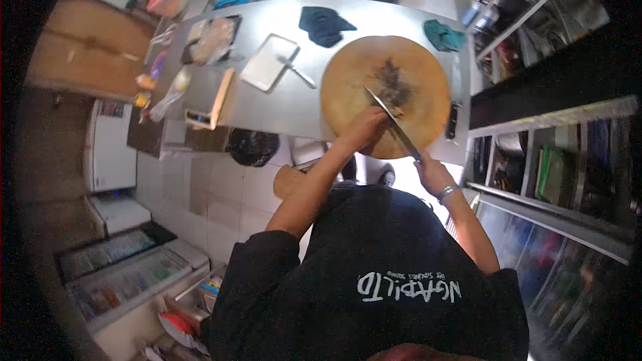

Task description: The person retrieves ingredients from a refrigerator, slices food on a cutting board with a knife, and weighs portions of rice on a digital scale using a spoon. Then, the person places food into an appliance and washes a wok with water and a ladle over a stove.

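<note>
A large round wooden chopping board [428, 80] lies on the metal table. My right hand [435, 175] is closed around the handle of a long knife [402, 135], whose blade slants up and left across the board. Beside the blade, my left hand [369, 127] rests at the board's near edge with its fingers curled down. A small pale-brown piece [397, 112] shows at its fingertips, too small to name. Farther up the board is a dark patch [393, 80]; I cannot tell whether it is chopped food or a stain.
On the metal table [281, 110] are a white tray [264, 70] with a utensil [297, 72], a dark cloth [326, 25], a green cloth [444, 35] and a black-handled knife [453, 120]. Bagged items [214, 40] lie left. A black bin [252, 147] stands below; shelves [555, 167] line the right.
</note>
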{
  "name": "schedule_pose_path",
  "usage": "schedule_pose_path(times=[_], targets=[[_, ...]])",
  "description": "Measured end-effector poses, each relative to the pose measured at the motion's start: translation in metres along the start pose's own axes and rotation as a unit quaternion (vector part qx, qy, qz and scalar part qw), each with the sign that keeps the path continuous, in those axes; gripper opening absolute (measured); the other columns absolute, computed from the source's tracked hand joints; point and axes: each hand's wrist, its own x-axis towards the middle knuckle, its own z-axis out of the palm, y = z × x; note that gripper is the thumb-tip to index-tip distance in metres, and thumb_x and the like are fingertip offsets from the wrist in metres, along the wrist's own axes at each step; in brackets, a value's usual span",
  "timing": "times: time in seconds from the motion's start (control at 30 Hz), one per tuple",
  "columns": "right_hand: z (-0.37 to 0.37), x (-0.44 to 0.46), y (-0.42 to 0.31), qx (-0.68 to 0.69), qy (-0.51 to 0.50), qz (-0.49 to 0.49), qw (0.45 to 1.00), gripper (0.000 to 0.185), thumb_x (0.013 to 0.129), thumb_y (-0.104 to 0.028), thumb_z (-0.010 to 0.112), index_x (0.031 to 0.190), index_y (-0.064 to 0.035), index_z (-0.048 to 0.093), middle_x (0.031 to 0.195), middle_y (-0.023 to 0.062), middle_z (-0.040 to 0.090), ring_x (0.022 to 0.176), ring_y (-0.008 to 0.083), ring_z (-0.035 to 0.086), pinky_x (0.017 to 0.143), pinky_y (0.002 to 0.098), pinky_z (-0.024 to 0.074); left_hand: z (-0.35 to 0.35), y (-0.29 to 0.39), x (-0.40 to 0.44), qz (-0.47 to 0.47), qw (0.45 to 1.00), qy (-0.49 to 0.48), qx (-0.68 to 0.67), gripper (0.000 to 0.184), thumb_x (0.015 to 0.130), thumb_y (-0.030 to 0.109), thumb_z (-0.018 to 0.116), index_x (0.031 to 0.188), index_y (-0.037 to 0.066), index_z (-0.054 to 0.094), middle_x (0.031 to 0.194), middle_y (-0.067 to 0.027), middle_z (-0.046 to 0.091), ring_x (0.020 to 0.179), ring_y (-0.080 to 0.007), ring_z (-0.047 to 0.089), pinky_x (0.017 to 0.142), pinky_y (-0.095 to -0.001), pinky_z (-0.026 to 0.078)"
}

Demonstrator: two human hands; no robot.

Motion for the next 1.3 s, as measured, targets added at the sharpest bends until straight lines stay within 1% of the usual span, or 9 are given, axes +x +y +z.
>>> schedule_pose_path(times=[0.43, 0.57, 0.67, 0.77, 0.83, 0.87, 0.9, 0.97, 1.3], targets=[[-0.039, -0.006, -0.041, -0.041, -0.040, 0.012, 0.998, 0.033, 0.091, -0.027, 0.047, 0.108, 0.0008, 0.045, 0.087, 0.0315, 0.060, 0.085, 0.0460, 0.059, 0.076, 0.0544, 0.0458, 0.007, -0.012, -0.006, 0.041, 0.998, -0.022, 0.031, 0.017, 0.073, 0.003, 0.058, 0.090, 0.003, 0.063, 0.089, -0.0175, 0.060, 0.083, -0.0357, 0.059, 0.073, -0.0408, 0.049], [0.000, 0.007, -0.013, -0.015, -0.032, -0.031, 0.999, 0.031, 0.092, -0.026, 0.046, 0.106, 0.0020, 0.046, 0.088, 0.0295, 0.061, 0.084, 0.0442, 0.059, 0.077, 0.0513, 0.0451, 0.018, -0.020, -0.010, -0.046, 0.990, -0.022, -0.132, 0.016, 0.074, 0.003, 0.058, 0.089, 0.005, 0.064, 0.089, -0.0172, 0.060, 0.084, -0.0356, 0.058, 0.074, -0.0408, 0.049], [0.008, 0.012, -0.014, 0.042, 0.002, -0.004, 0.999, 0.029, 0.092, -0.025, 0.046, 0.101, 0.0030, 0.049, 0.088, 0.0306, 0.060, 0.086, 0.0462, 0.057, 0.078, 0.0515, 0.0438, 0.010, -0.012, -0.012, 0.010, 1.000, -0.016, 0.014, 0.012, 0.078, 0.005, 0.058, 0.088, 0.004, 0.063, 0.092, -0.0159, 0.059, 0.086, -0.0348, 0.058, 0.073, -0.0406, 0.048], [-0.004, 0.011, -0.008, -0.026, 0.050, -0.065, 0.996, 0.031, 0.094, -0.029, 0.046, 0.094, 0.0014, 0.051, 0.073, 0.0224, 0.061, 0.068, 0.0368, 0.062, 0.062, 0.0466, 0.0493, 0.019, -0.020, -0.019, 0.017, 0.999, 0.022, 0.030, 0.012, 0.078, 0.003, 0.058, 0.089, 0.002, 0.062, 0.093, -0.0150, 0.059, 0.087, -0.0334, 0.058, 0.074, -0.0397, 0.048], [-0.035, 0.002, -0.013, 0.300, -0.089, 0.096, 0.945, 0.038, 0.095, -0.040, 0.044, 0.091, -0.0025, 0.052, 0.056, 0.0089, 0.054, 0.045, 0.0202, 0.055, 0.040, 0.0354, 0.0457, 0.018, -0.016, -0.020, 0.009, 0.999, 0.021, 0.031, 0.017, 0.077, 0.005, 0.060, 0.094, 0.002, 0.061, 0.096, -0.0159, 0.058, 0.089, -0.0340, 0.057, 0.077, -0.0401, 0.047], [-0.030, 0.005, 0.003, 0.396, -0.094, 0.082, 0.910, 0.042, 0.094, -0.049, 0.042, 0.089, -0.0076, 0.051, 0.049, -0.0011, 0.041, 0.034, 0.0074, 0.039, 0.030, 0.0245, 0.0349, 0.019, -0.013, -0.022, -0.003, 0.999, 0.021, 0.033, 0.023, 0.076, 0.007, 0.061, 0.099, 0.002, 0.060, 0.099, -0.0169, 0.057, 0.091, -0.0345, 0.056, 0.079, -0.0406, 0.047], [-0.022, 0.010, 0.024, 0.397, -0.090, 0.083, 0.909, 0.042, 0.094, -0.049, 0.042, 0.089, -0.0076, 0.051, 0.049, -0.0011, 0.041, 0.034, 0.0074, 0.039, 0.030, 0.0245, 0.0349, 0.018, -0.003, -0.022, 0.001, 0.999, 0.019, 0.031, 0.023, 0.076, 0.007, 0.061, 0.099, 0.002, 0.060, 0.099, -0.0169, 0.057, 0.091, -0.0345, 0.056, 0.079, -0.0406, 0.047], [-0.011, 0.016, 0.059, 0.596, -0.151, 0.108, 0.781, 0.042, 0.093, -0.050, 0.043, 0.088, -0.0097, 0.049, 0.049, -0.0012, 0.039, 0.034, 0.0089, 0.035, 0.030, 0.0250, 0.0317, 0.015, 0.017, -0.016, -0.028, 0.996, 0.060, 0.062, 0.039, 0.076, 0.013, 0.065, 0.112, 0.000, 0.055, 0.114, -0.0205, 0.053, 0.107, -0.0376, 0.050, 0.091, -0.0422, 0.042], [-0.010, -0.004, 0.093, 0.580, -0.042, 0.134, 0.803, 0.038, 0.094, -0.048, 0.043, 0.086, -0.0115, 0.046, 0.052, -0.0016, 0.040, 0.036, 0.0093, 0.036, 0.032, 0.0258, 0.0298, 0.052, 0.010, 0.013, -0.022, 0.986, -0.044, 0.160, 0.050, 0.080, 0.020, 0.062, 0.122, -0.003, 0.046, 0.135, -0.0228, 0.039, 0.129, -0.0404, 0.032, 0.108, -0.0445, 0.027]])
